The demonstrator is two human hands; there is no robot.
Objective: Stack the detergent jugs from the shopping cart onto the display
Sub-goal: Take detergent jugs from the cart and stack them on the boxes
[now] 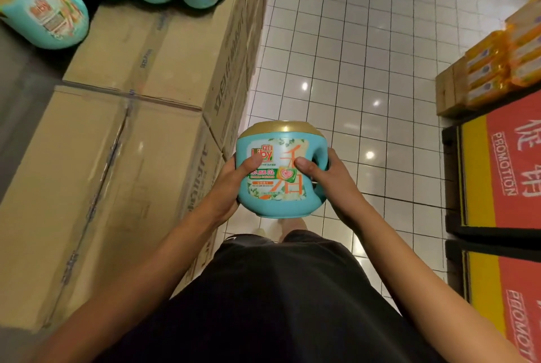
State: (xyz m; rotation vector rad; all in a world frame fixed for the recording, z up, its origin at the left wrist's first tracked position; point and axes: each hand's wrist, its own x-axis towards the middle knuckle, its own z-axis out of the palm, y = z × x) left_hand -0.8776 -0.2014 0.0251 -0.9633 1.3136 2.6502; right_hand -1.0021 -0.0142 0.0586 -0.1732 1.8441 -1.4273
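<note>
left grip (231, 187) curls round the jug (272, 195) at its left side, right grip (328, 181) round its handle side, thumbs on the label. the jug is upright over the floor (351, 40), not yet placed. at 11 o'clock, stacked jugs (44, 8) already stand on boxes (164, 49). cart unseen, so what's left is unclear.

A floor of small glossy white square tiles with dark grout (366, 40) runs ahead, carrying several round glints of overhead light (370, 154). On the right stand low black-framed platforms topped with red and yellow "PROMOTION" panels (512, 163). Beyond them, shiny orange wrapped packs (497, 67) sit stacked beside small brown cardboard boxes (449, 93).
</note>
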